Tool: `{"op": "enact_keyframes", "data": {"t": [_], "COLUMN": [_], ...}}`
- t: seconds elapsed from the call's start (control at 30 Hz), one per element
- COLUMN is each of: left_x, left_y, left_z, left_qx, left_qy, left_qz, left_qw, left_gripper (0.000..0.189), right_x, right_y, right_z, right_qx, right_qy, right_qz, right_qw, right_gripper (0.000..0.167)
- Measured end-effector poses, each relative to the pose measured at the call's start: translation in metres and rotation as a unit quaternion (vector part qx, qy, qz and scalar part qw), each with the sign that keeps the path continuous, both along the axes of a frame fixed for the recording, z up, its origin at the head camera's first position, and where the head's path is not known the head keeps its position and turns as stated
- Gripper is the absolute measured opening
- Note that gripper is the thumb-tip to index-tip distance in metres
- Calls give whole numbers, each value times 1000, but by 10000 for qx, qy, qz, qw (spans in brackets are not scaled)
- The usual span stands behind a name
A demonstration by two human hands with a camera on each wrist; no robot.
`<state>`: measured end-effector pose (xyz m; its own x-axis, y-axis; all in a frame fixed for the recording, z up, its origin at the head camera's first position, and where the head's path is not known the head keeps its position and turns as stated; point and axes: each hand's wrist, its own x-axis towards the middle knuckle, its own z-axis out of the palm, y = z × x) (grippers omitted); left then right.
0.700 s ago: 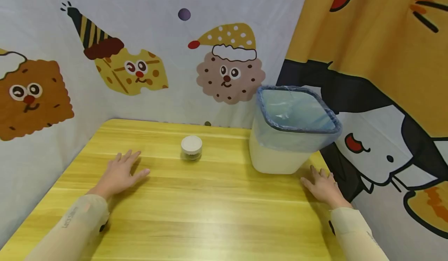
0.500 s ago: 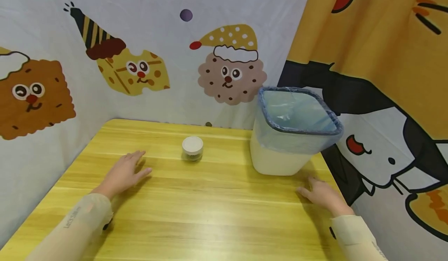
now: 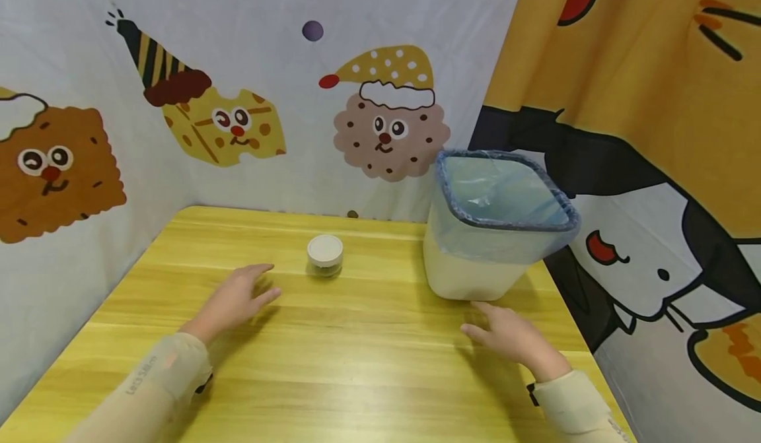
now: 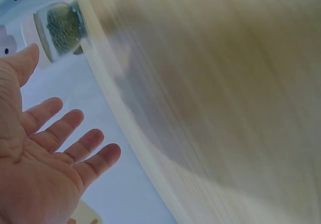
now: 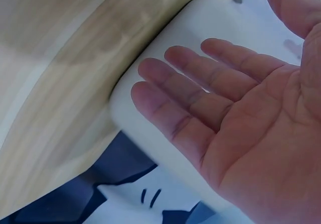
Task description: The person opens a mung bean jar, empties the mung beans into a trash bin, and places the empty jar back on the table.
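A small clear jar [image 3: 325, 255] with a white lid stands upright on the wooden table [image 3: 357, 377]; the left wrist view shows greenish grains inside the jar [image 4: 63, 28]. My left hand [image 3: 234, 301] is to the left of the jar and nearer to me, apart from it, fingers extended and holding nothing. To the right, my right hand [image 3: 508, 334] hovers over the table in front of the white bin [image 3: 470, 271]. Its fingers are spread and nearly straight in the right wrist view, palm [image 5: 266, 138] bare. Whether they touch the bin cannot be told.
The bin is lined with a translucent bluish bag [image 3: 505, 225] folded over its rim, at the table's back right. Behind the table hangs a white cloth [image 3: 250, 20] with cartoon prints. An orange curtain [image 3: 642, 67] hangs at the right.
Both hands have moved inward over the table: the left toward the jar, the right leftward from beside the bin to in front of it. The jar and bin stay in place.
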<state>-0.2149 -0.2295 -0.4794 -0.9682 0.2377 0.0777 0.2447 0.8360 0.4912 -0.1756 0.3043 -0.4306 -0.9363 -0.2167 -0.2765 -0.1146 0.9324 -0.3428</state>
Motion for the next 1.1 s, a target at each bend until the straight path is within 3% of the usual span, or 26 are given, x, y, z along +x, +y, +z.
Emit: {"op": "enact_keyframes", "data": {"t": [0.37, 0.57, 0.67, 0.83, 0.93, 1.1], "left_x": [3, -11, -24, -41, -47, -56], "left_y": [26, 43, 55, 76, 88, 107], "left_z": [-7, -11, -15, -22, -25, -30], "left_qx": [444, 903, 1395, 2249, 2613, 3062], "left_qy": [-260, -530, -885, -1431, -1473, -1286], "left_qz": [14, 322, 612, 1238, 1430, 1585], "left_qw": [9987, 9940, 9844, 9558, 9432, 9298], "left_gripper": [73, 90, 105, 120, 120, 113], "right_x": [9, 10, 11, 13, 15, 18], "right_y": [-26, -34, -36, -40, -42, -43], "right_z": [-15, -17, -17, -17, -16, -13], "right_qx": [-212, -490, -565, -644, -758, -903], "right_qy": [312, 265, 269, 302, 234, 156], "right_qz": [266, 307, 285, 346, 350, 360], "right_qw": [9989, 9980, 9976, 9969, 9962, 9951], "right_gripper": [71, 70, 69, 69, 70, 70]}}
